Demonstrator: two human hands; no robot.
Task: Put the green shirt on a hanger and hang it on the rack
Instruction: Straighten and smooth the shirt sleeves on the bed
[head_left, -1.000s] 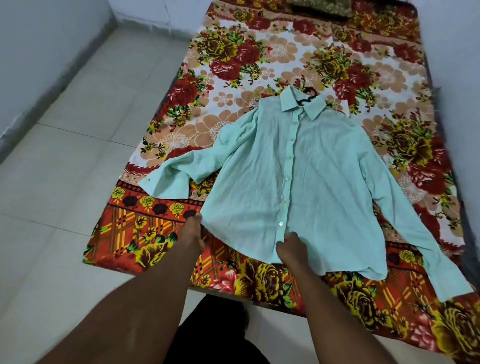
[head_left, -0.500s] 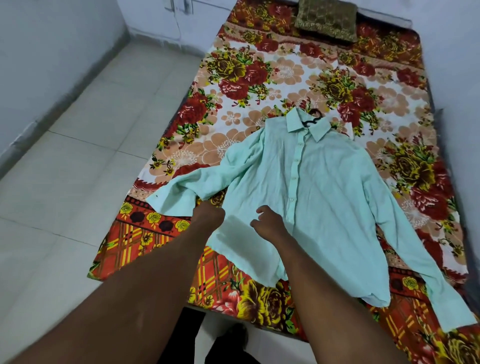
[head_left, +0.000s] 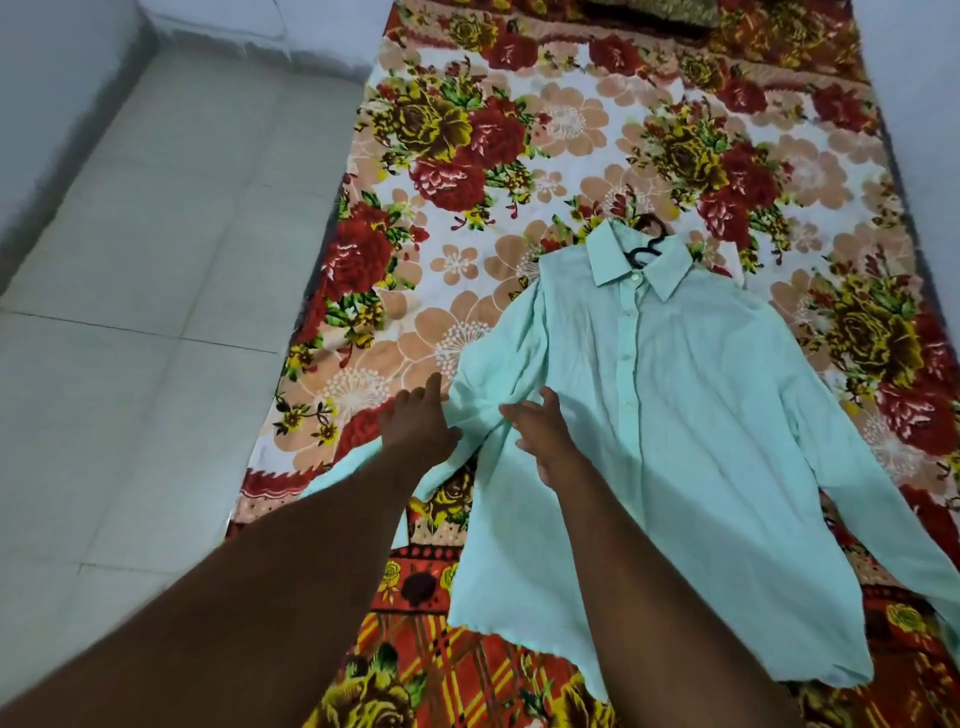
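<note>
A pale green shirt (head_left: 675, 415) lies buttoned and face up on the flowered bedsheet (head_left: 467, 156), collar away from me. A black hanger hook (head_left: 647, 244) pokes out of the collar; the rest of the hanger is hidden inside the shirt. My left hand (head_left: 415, 421) lies over the shirt's left sleeve with fingers stretched forward. My right hand (head_left: 540, 421) hovers with spread fingers over the shirt near the left armpit, holding nothing. No rack is in view.
The bed runs away from me, with a dark cushion (head_left: 649, 15) at its far end. A tiled floor (head_left: 156, 312) lies to the left, bounded by pale walls. Another wall borders the bed's right side.
Both hands have travelled up from the shirt's bottom hem toward the left sleeve and armpit area. The view has shifted closer to the bed.
</note>
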